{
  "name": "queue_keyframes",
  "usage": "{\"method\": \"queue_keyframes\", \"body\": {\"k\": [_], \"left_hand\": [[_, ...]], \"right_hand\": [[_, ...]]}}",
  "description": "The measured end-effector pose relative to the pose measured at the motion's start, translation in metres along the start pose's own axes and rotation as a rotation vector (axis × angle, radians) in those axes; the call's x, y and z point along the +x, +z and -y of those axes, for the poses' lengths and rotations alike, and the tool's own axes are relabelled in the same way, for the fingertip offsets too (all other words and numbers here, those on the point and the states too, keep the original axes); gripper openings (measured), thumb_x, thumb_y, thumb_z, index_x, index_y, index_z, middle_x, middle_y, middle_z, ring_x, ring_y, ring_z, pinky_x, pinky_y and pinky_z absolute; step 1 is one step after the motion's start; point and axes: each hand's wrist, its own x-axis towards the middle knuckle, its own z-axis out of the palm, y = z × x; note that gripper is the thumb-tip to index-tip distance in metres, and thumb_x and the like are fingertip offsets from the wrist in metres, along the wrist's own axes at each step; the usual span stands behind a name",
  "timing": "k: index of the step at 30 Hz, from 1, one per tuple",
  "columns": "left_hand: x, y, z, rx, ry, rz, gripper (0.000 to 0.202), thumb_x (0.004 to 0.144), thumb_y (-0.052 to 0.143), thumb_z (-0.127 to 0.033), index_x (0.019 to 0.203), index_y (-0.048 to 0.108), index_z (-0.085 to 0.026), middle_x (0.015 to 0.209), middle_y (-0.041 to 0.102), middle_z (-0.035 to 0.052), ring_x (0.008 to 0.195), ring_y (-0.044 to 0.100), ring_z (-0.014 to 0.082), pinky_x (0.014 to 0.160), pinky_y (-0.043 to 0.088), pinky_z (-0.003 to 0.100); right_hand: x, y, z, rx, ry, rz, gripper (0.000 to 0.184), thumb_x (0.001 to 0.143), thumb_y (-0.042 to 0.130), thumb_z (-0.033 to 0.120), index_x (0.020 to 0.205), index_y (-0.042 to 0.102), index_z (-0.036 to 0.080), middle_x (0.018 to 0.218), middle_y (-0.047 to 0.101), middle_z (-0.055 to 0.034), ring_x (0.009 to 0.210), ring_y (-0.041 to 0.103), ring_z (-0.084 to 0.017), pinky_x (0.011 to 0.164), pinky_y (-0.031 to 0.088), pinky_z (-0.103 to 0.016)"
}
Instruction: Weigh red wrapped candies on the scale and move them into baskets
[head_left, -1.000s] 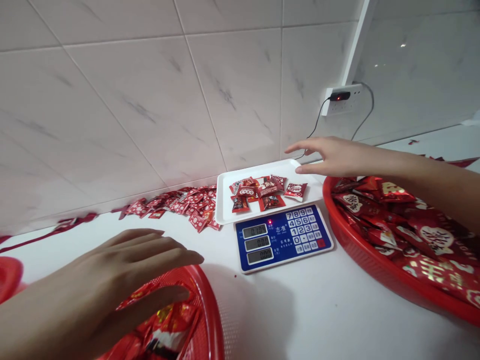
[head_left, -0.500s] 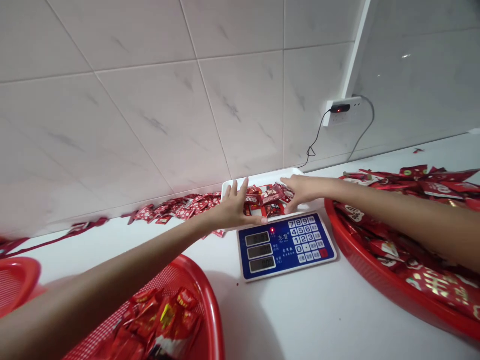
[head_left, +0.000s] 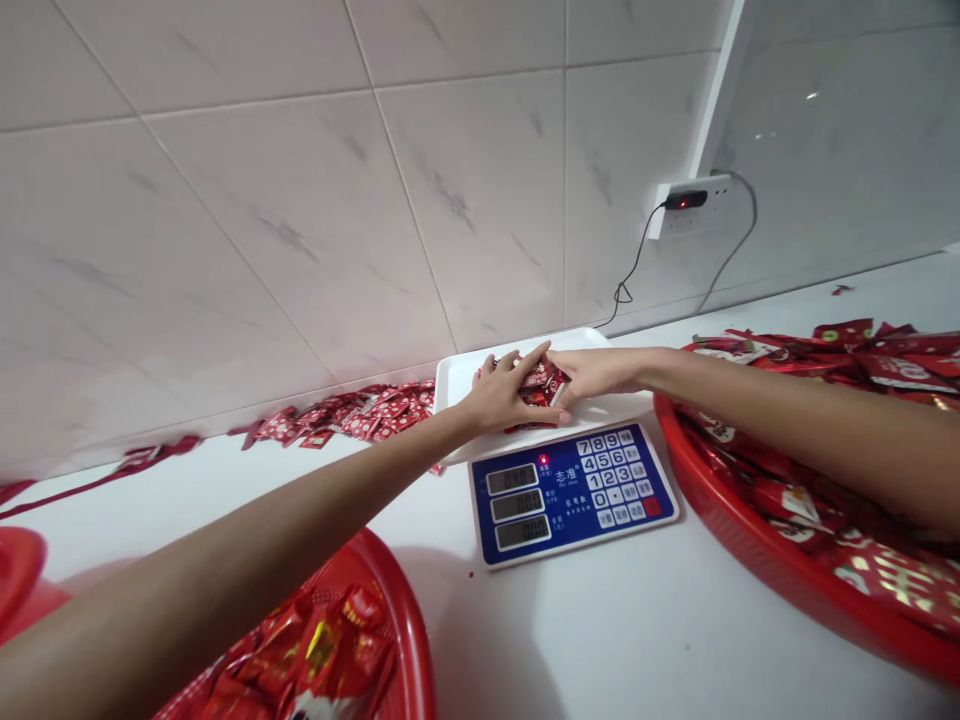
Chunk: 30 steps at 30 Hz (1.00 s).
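My left hand [head_left: 505,394] lies over the left side of a small pile of red candy packets [head_left: 537,376], its fingers curved round them. From the right, my right hand [head_left: 589,373] presses against the same pile, so the packets are squeezed between both hands. The pile sits in the white weighing tray [head_left: 457,378] of a scale. In front of the tray is the scale's blue panel [head_left: 574,495], with number keys and three lit displays. My fingers hide part of the pile.
Right of the scale stands a large red basket [head_left: 731,535] full of red packets. A second red basket [head_left: 416,640] with shiny red packets is at the lower left. Loose spotted packets [head_left: 360,412] lie along the tiled wall. A cable [head_left: 637,262] runs to a wall socket [head_left: 664,222].
My hands have come closer together, the left moving right and the right slightly left, gathering the packets between them. The view has shifted a little.
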Motion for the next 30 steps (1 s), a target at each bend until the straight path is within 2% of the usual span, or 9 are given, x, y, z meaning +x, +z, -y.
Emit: {"method": "queue_keyframes", "body": {"k": [5, 7, 10, 12, 15, 19, 25, 28, 30], "left_hand": [[-0.005, 0.002, -0.009, 0.076, -0.005, -0.071, 0.079, 0.077, 0.067, -0.061, 0.147, 0.042, -0.033, 0.136, 0.054, 0.0111, 0.126, 0.042, 0.0401, 0.108, 0.035, 0.055], [-0.008, 0.005, -0.015, 0.103, -0.028, -0.125, 0.064, 0.083, 0.063, -0.053, 0.142, 0.049, -0.031, 0.133, 0.055, 0.0125, 0.121, 0.046, 0.0405, 0.103, 0.039, 0.057], [-0.012, 0.010, -0.023, 0.129, -0.048, -0.194, 0.052, 0.086, 0.061, -0.045, 0.136, 0.055, -0.030, 0.128, 0.058, 0.0124, 0.115, 0.049, 0.0417, 0.095, 0.044, 0.058], [-0.012, 0.012, -0.026, 0.137, -0.043, -0.223, 0.049, 0.087, 0.062, -0.041, 0.134, 0.056, -0.029, 0.128, 0.058, 0.0117, 0.114, 0.051, 0.0397, 0.096, 0.045, 0.057], [-0.012, 0.013, -0.028, 0.128, -0.006, -0.256, 0.045, 0.087, 0.065, -0.032, 0.132, 0.059, -0.025, 0.126, 0.058, 0.0113, 0.113, 0.055, 0.0334, 0.103, 0.042, 0.051], [-0.013, 0.012, -0.025, 0.051, 0.043, -0.295, 0.043, 0.083, 0.072, -0.025, 0.126, 0.065, -0.025, 0.121, 0.060, 0.0093, 0.104, 0.062, 0.0288, 0.100, 0.047, 0.044], [-0.001, 0.001, -0.012, -0.168, 0.054, -0.368, 0.041, 0.075, 0.072, -0.008, 0.113, 0.072, -0.022, 0.112, 0.064, 0.0063, 0.098, 0.066, 0.0246, 0.094, 0.052, 0.036], [0.007, -0.014, -0.007, -0.276, 0.026, -0.413, 0.033, 0.073, 0.070, -0.006, 0.103, 0.074, -0.019, 0.105, 0.067, 0.0075, 0.098, 0.067, 0.0263, 0.093, 0.052, 0.038], [0.002, -0.032, -0.001, -0.364, 0.003, -0.436, 0.030, 0.076, 0.070, -0.011, 0.105, 0.073, -0.018, 0.104, 0.069, 0.0076, 0.097, 0.068, 0.0258, 0.088, 0.055, 0.036]], "right_hand": [[-0.005, -0.009, -0.008, -0.126, 0.180, -0.197, 0.094, 0.066, 0.065, 0.031, 0.152, 0.031, 0.011, 0.122, 0.066, -0.0168, 0.110, 0.062, -0.031, 0.088, 0.054, -0.041], [-0.005, -0.013, -0.008, -0.266, 0.213, -0.224, 0.082, 0.071, 0.065, 0.035, 0.146, 0.041, 0.012, 0.119, 0.068, -0.0152, 0.106, 0.064, -0.029, 0.084, 0.054, -0.037], [-0.002, -0.012, -0.003, -0.510, 0.256, -0.199, 0.043, 0.074, 0.064, 0.034, 0.112, 0.066, 0.014, 0.107, 0.072, -0.0145, 0.098, 0.065, -0.031, 0.081, 0.052, -0.037], [-0.001, -0.007, 0.000, -0.570, 0.272, -0.193, 0.029, 0.077, 0.061, 0.031, 0.100, 0.069, 0.014, 0.100, 0.073, -0.0152, 0.094, 0.066, -0.032, 0.080, 0.050, -0.038], [0.000, 0.004, 0.000, -0.554, 0.275, -0.197, 0.052, 0.079, 0.058, 0.033, 0.127, 0.059, 0.011, 0.104, 0.073, -0.0163, 0.094, 0.067, -0.031, 0.079, 0.050, -0.037], [-0.005, 0.011, -0.002, -0.397, 0.297, -0.206, 0.096, 0.074, 0.060, 0.029, 0.155, 0.017, 0.001, 0.123, 0.067, -0.0203, 0.108, 0.064, -0.032, 0.088, 0.050, -0.039], [-0.016, 0.004, 0.005, -0.239, 0.319, -0.270, 0.102, 0.072, 0.062, 0.028, 0.159, 0.012, 0.006, 0.134, 0.061, -0.0178, 0.123, 0.057, -0.034, 0.102, 0.047, -0.043], [-0.022, -0.003, 0.012, -0.252, 0.341, -0.352, 0.098, 0.076, 0.061, 0.028, 0.159, 0.012, 0.009, 0.150, 0.046, -0.0179, 0.133, 0.049, -0.033, 0.109, 0.041, -0.043], [-0.030, -0.010, 0.017, -0.223, 0.357, -0.405, 0.096, 0.080, 0.057, 0.028, 0.160, 0.007, 0.011, 0.156, 0.039, -0.0170, 0.127, 0.055, -0.031, 0.108, 0.043, -0.042]]}}
